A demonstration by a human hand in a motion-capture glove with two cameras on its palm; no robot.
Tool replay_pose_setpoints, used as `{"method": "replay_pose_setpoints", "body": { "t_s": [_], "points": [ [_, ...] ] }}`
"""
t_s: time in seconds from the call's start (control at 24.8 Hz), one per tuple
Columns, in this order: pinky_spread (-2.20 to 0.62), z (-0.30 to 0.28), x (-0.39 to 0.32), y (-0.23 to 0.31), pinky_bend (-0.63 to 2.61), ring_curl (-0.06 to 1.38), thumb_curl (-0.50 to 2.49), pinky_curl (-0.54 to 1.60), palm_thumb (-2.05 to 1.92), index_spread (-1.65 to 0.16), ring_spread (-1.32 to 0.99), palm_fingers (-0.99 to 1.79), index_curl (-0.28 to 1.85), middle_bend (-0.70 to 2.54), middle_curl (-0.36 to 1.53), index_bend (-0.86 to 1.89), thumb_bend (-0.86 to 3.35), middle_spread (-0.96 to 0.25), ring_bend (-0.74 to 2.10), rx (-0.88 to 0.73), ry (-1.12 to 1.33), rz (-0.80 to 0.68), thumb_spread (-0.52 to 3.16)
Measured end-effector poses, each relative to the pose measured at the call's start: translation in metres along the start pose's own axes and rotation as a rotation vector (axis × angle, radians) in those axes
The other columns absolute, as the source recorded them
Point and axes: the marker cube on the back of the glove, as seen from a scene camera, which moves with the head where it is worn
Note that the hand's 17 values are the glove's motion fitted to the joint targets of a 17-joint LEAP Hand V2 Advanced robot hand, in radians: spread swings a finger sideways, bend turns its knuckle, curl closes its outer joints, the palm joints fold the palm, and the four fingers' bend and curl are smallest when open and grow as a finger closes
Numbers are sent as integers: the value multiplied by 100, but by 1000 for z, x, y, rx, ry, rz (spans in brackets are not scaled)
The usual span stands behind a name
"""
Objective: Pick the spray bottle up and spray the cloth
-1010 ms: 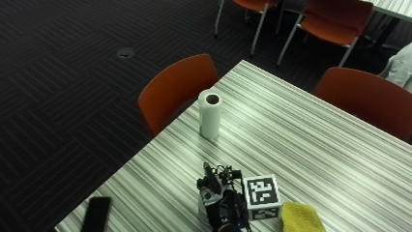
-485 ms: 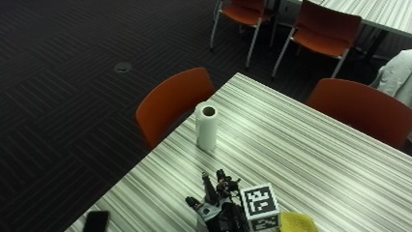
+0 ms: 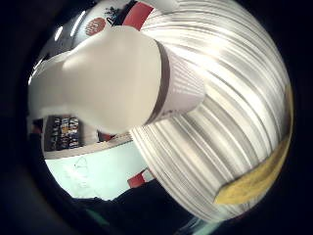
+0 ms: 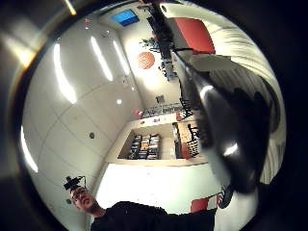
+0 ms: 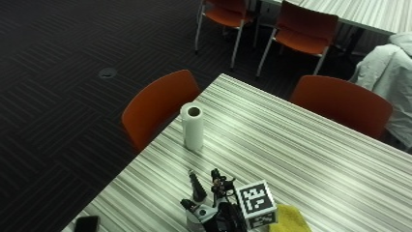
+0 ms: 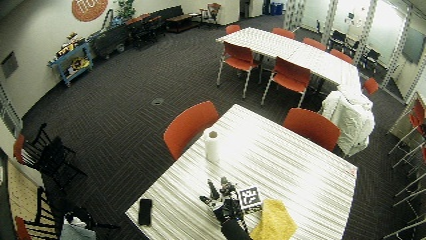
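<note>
The gloved right hand (image 5: 215, 212) had its fingers wrapped round the spray bottle (image 3: 122, 78), hard against the palm. The yellow cloth (image 6: 273, 222) lay just beside it. Risk: the nozzle looked aimed away, so spray might wet the table (image 5: 309, 145) instead.
</note>
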Motion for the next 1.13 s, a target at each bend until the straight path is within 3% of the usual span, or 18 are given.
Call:
{"method": "replay_pose_setpoints", "body": {
  "t_s": [0.36, 0.53, 0.73, 1.13],
  "points": [
    [15, 12, -101, 15, 54, 41, 57, 34, 99, -42, 1, -3, 34, 15, 36, 14, -2, -14, 30, -197, -4, -284, 90],
    [15, -2, -151, 50, 54, 41, 56, 34, 98, -42, 2, -1, 33, 16, 35, 15, -3, -14, 31, -266, -46, -293, 92],
    [16, -3, -147, 74, 53, 40, 54, 34, 97, -41, 4, 2, 32, 17, 34, 17, -2, -13, 31, -325, -39, -438, 94],
    [17, 32, -141, 90, 50, 38, 52, 34, 97, -40, 6, 6, 33, 16, 32, 18, -2, -12, 30, -442, -56, -416, 96]
  ]
}}
